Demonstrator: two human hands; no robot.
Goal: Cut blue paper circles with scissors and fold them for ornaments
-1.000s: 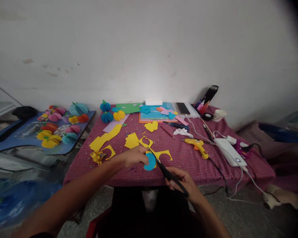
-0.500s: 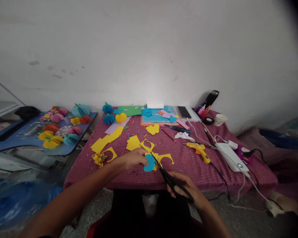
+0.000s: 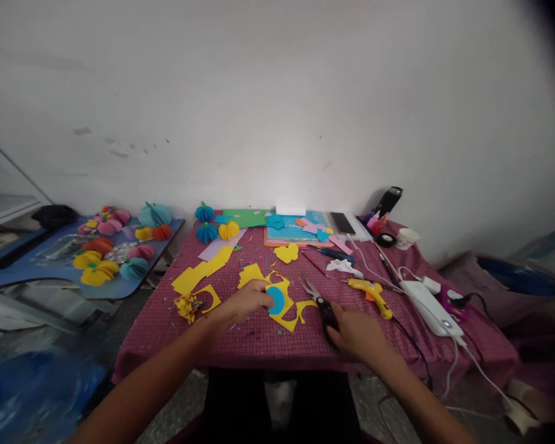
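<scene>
My left hand [image 3: 247,300] pinches the edge of a blue paper circle [image 3: 276,301] between thumb and fingers, just above the tabletop. Yellow paper scraps [image 3: 285,322] with curved cut edges lie under and around the circle. Whether a yellow piece is held behind it, I cannot tell. My right hand [image 3: 358,330] is closed round the black handles of a pair of scissors [image 3: 322,304]. Their blades are parted, low over the table, and point away to the upper left. A pile of yellow paper pieces [image 3: 250,275] sits just beyond my left hand.
A yellow glue gun [image 3: 372,293] and a white power bank [image 3: 432,308] with trailing cables lie at the right. Coloured paper sheets [image 3: 282,235] and a phone [image 3: 342,223] are at the back. Folded-paper pumpkins [image 3: 99,272] cover the blue side table at the left.
My right hand has taken the scissors away from the paper, to the right and down toward the tabletop. My left hand still pinches the blue circle in nearly the same place.
</scene>
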